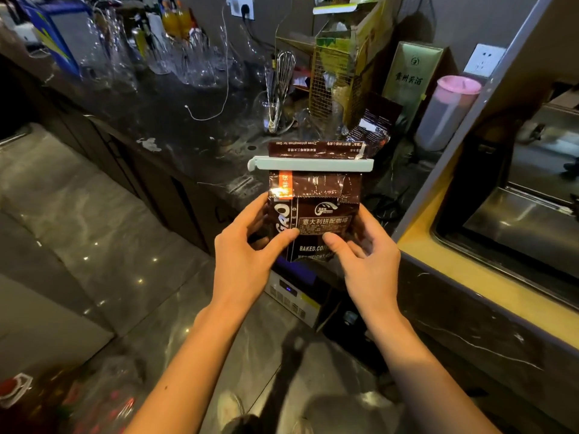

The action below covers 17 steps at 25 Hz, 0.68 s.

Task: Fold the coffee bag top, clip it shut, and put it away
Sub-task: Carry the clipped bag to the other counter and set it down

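A dark brown coffee bag (316,214) is held upright in the air in front of the dark counter. Its top is folded over, and a pale green clip (310,164) lies shut across the fold, with the folded strip sticking up above it. My left hand (247,245) grips the bag's lower left side, thumb on the front. My right hand (366,255) grips the lower right side the same way. The bag's bottom edge is hidden behind my fingers.
The dark stone counter (175,120) carries several glasses (188,61), a cup with a whisk (279,98), a white cable, another brown bag (376,130), a wire basket with boxes (335,73) and a pink-lidded jug (448,111). A yellow-edged machine (501,214) stands at right.
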{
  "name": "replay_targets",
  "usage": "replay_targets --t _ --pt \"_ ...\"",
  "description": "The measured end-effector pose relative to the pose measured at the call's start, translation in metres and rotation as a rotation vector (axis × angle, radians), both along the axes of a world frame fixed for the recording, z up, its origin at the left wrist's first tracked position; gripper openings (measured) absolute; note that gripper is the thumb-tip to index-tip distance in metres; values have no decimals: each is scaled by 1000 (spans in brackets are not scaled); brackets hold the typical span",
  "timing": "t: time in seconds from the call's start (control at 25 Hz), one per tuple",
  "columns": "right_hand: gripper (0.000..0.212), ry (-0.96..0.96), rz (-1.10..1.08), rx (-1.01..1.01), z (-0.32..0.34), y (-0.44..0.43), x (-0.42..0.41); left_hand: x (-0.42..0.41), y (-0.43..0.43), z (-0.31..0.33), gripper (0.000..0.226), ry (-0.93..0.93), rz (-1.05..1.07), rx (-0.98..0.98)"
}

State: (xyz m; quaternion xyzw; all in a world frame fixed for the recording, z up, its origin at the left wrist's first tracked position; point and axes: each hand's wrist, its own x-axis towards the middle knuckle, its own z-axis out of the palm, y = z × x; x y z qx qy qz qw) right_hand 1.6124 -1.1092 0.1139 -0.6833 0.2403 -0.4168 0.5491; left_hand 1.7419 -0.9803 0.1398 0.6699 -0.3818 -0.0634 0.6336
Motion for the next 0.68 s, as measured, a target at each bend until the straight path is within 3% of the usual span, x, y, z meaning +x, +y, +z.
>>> replay_targets --t 0.68 --pt "66 99 -260 -3 -5 -13 217 247 -55 -27 67 156 -248 -44"
